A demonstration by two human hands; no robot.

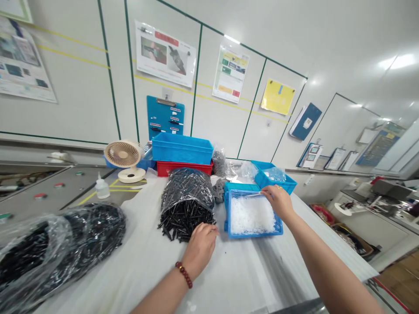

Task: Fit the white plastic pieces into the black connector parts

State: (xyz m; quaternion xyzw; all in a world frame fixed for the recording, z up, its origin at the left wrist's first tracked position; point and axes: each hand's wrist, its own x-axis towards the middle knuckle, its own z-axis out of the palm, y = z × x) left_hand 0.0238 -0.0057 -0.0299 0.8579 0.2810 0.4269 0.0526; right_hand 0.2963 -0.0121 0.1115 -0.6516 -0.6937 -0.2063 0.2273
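Observation:
My left hand [200, 245], with a beaded bracelet on its wrist, is at the front right edge of a pile of slim black plastic parts [185, 218]. Its fingers are curled downward, and whatever they hold is hidden. The black parts spill from a clear plastic bag [188, 185] lying on its side. Over the far right side of a blue tray [257, 235], my right hand [277, 199] is closed on a thin pale stick-like tool [252, 194], which points left. Many small white pieces [252, 214] fill the tray.
Another bag of black parts [94, 235] lies at left. Behind stand a beige fan [122, 153], a dropper bottle [102, 187], a blue bin [181, 150] on a red bin [162, 169], and a blue bin [290, 185] holding plastic bags. White sheeting [147, 270] covers the table.

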